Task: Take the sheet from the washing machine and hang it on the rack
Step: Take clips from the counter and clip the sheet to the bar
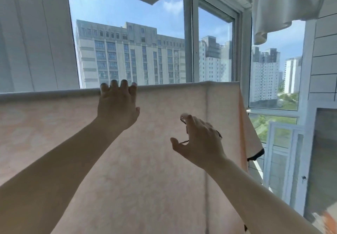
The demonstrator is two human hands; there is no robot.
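A pale pink sheet [153,175] hangs draped over a horizontal rack bar that the cloth hides. Its folded top edge runs across the view at about mid-height. The sheet's right end droops past the bar, showing a dark trim at its lower corner [256,154]. My left hand [116,106] rests on the top edge, fingers curled over the fold. My right hand [198,139] hovers in front of the sheet, lower and to the right. It is half curled around a small thin metal clip [183,142].
A large window [127,33] with tall buildings outside is right behind the sheet. White laundry [282,6] hangs overhead at the top right. A low window sash [284,151] stands ajar at the right. White wall panels [32,33] fill the left.
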